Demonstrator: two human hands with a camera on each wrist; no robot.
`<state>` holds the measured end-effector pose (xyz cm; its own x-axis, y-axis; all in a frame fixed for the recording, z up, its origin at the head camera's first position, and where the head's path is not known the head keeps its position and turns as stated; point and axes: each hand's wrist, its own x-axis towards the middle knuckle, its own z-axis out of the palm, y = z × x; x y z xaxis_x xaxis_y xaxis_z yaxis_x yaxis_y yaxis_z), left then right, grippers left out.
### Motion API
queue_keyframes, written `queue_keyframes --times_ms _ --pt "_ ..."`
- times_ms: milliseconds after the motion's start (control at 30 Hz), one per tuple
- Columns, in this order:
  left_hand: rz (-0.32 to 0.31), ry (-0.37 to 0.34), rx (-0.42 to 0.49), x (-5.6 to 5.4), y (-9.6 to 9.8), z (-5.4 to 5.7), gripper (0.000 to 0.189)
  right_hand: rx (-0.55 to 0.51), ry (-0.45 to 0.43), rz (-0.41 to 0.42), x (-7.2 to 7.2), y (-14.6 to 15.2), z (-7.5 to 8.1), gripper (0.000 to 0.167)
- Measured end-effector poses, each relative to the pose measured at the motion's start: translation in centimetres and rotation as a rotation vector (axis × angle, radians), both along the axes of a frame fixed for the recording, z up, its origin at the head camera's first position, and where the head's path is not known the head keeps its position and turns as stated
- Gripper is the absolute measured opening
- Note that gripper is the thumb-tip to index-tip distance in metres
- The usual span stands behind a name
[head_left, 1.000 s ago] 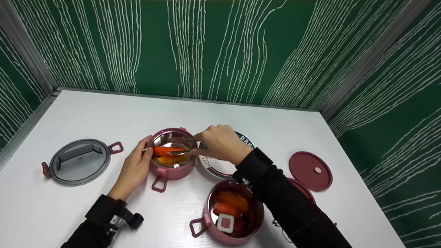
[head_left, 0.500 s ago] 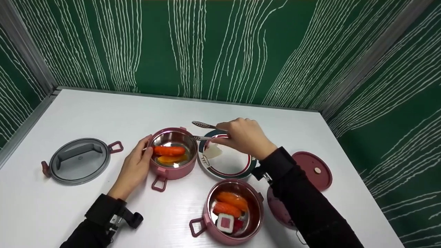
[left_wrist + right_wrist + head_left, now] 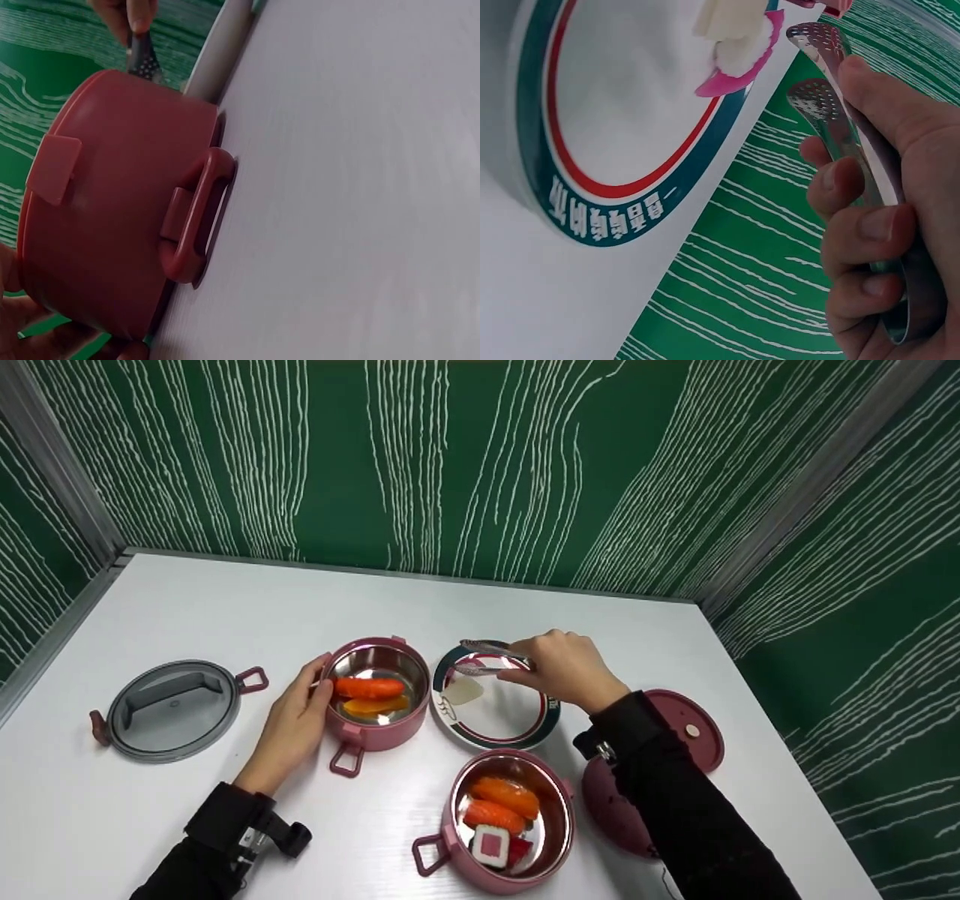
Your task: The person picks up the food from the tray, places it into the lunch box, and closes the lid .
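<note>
Left hand gripped farther pot at 9 o'clock | right hand held parted tongs | loose pinch risked dropping white food

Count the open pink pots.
2: a round pink metal-lined pot held by the left hand; a second such pot nearer, to its right. The black right sleeve may hide more.

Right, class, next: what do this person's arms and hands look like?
The left sleeve and right sleeve are black. A left wristband and right wristband, also black, bear silvery metal parts; the left one carries a short black cylinder. The left hand and right hand are bare.
</note>
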<state>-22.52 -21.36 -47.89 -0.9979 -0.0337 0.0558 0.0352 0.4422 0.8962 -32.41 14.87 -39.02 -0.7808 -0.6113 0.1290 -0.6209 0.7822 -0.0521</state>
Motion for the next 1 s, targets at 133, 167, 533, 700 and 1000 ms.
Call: queue_keyframes --times_ms 133,167,533,700,1000 --pt "0.001 0.002 -0.005 0.00 0.06 0.02 0.051 0.013 -0.016 -0.004 -0.10 0.35 -0.23 0.029" --pt "0.002 0.003 -0.006 0.00 0.06 0.02 0.051 0.015 -0.021 -0.005 -0.10 0.39 -0.23 0.029" --pt "0.007 0.011 -0.004 0.05 0.04 0.16 0.050 0.025 -0.075 -0.022 0.19 0.50 0.21 0.028" --pt "0.008 0.011 0.011 0.09 0.04 0.04 0.050 0.024 -0.059 -0.018 -0.06 0.29 -0.19 0.027" --pt "0.011 0.001 0.016 0.10 0.01 0.14 0.050 0.003 -0.069 -0.044 -0.37 0.68 -0.26 0.035"
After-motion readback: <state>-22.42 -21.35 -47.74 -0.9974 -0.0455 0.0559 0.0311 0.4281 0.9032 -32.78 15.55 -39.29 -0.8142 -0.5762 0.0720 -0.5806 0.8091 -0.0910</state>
